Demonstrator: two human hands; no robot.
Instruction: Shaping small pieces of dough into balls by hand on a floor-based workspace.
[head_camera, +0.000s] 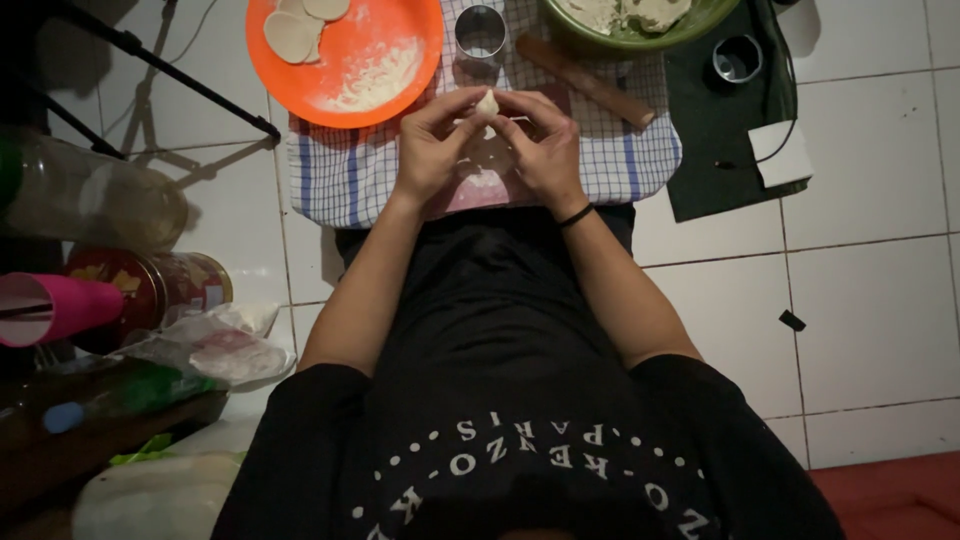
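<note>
My left hand (432, 145) and my right hand (540, 145) meet over a blue-and-white checked cloth (340, 170), and both pinch a small pale piece of dough (487, 103) between their fingertips. A black band circles my right wrist. Beyond the hands lies an orange plate (390, 40) dusted with flour, with flat round dough discs (295, 32) at its far left. A round metal cutter (480, 30) stands next to the plate, and a wooden rolling pin (585, 82) lies slanted to its right. A green bowl (700, 22) holds lumps of dough.
A dark mat (715, 140) at right carries a small metal cup (737, 58) and a white box (785, 155). At left stand a red tin (160, 285), a pink cup (55, 308), a clear plastic jar (90, 200) and crumpled plastic bags (215, 345) on the white tiled floor.
</note>
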